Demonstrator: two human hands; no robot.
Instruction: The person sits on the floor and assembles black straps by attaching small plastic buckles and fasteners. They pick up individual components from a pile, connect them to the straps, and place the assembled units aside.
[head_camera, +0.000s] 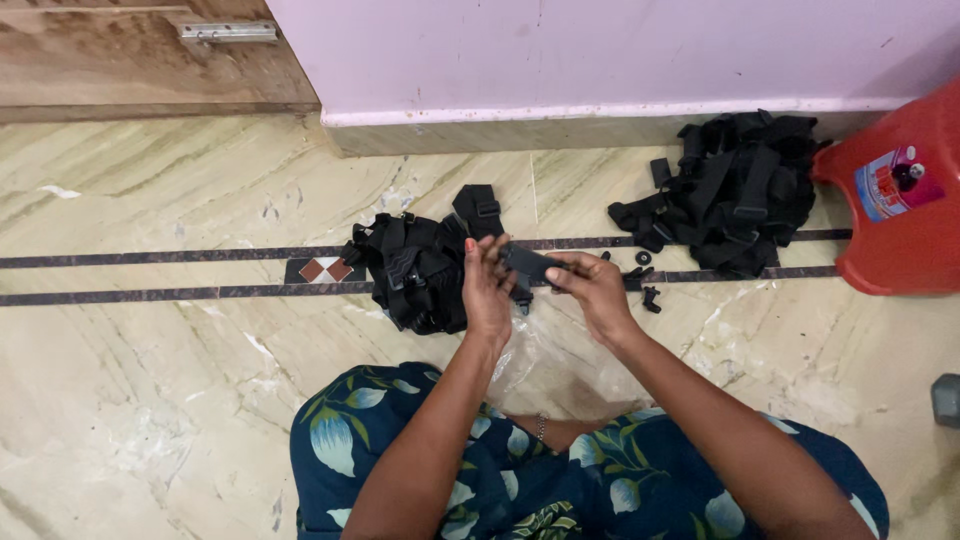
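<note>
A short black strap piece (527, 266) was held between both hands just above the marble floor (150, 380), in front of the seated person's knees. The left hand (487, 285) stood upright with its palm turned inward, the fingers (478, 258) curled over the near end of the strap and closed on it. The right hand (592, 287) came in from the other side, knuckles up, its thumb and first fingers pinched shut on the far end. Both forearms reached forward from the lap and converged, so that the wrists sat close together and the elbows stayed wide over the blue floral garment (400, 450).

Just beside the left hand, and partly hidden by it, lay a pile of black straps with buckles (415, 270), with one strap end (478, 208) sticking out toward the wall. A few small black plastic parts (645, 285) were scattered on the floor near the right hand. A crumpled clear plastic bag (545, 365) lay under the hands, touching the person's legs. Well apart, toward the right, a larger heap of black straps (730, 190) rested against the pale pink wall (600, 50), just beside a red plastic stool (905, 200). A wooden door (130, 55) with a metal latch (228, 32) stood at the far left.
</note>
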